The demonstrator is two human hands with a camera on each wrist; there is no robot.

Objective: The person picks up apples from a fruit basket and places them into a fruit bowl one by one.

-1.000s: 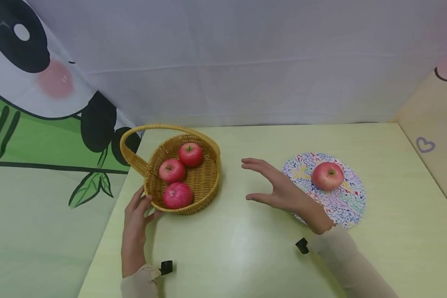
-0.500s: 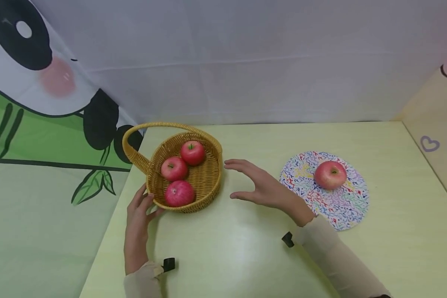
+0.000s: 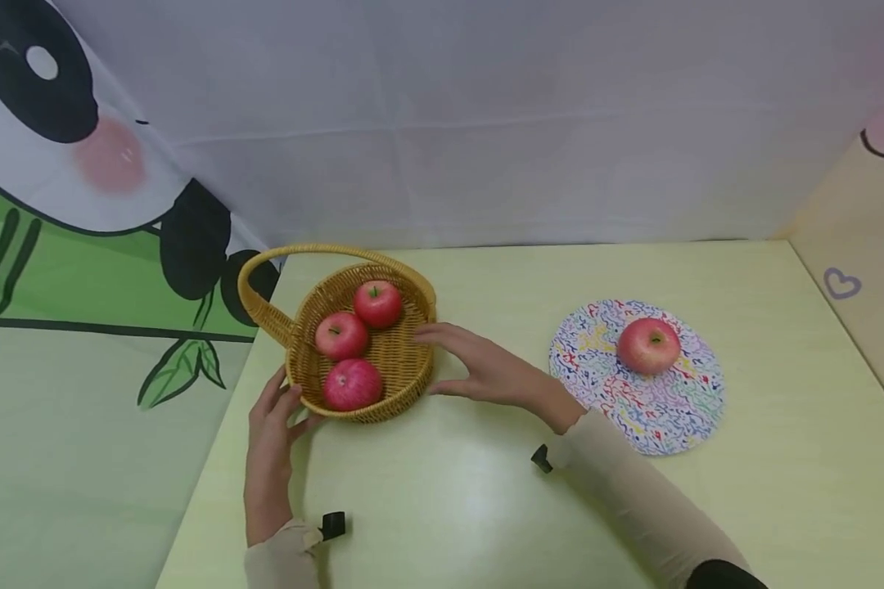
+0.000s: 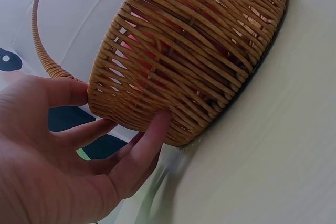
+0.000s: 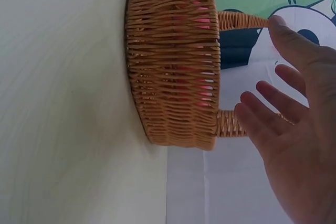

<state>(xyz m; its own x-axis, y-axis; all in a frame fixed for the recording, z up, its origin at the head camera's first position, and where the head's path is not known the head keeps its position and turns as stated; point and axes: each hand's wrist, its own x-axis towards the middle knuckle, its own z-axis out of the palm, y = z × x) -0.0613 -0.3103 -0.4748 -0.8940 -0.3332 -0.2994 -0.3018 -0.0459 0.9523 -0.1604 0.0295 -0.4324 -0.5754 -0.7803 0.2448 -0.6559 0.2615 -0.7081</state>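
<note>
A round wicker basket [image 3: 372,413] with a tall arched handle [image 3: 261,311] stands at the table's left. Inside lie two red apples [image 3: 378,303] and a pinkish-red, streaked round fruit [image 3: 352,384]. My left hand [image 3: 268,458] rests at its near left side; in the left wrist view the thumb [image 4: 149,142] lies along the woven wall [image 4: 184,40] and a finger meets the rim. With fingers spread, my right hand [image 3: 497,372] reaches over the basket's right edge and holds nothing. In the right wrist view the thumb overlaps the handle [image 5: 241,20].
To the right, a round mat [image 3: 663,417] with a multicoloured squiggle pattern bears another apple [image 3: 648,347]. A pale cloth wall [image 3: 486,164] closes off the table's back, and a cartoon-printed cloth [image 3: 81,270] is at the left.
My right hand has moved left, from beside the mat to the basket's right rim, fingers still spread. The left hand, the basket and the fruit have stayed in place.
</note>
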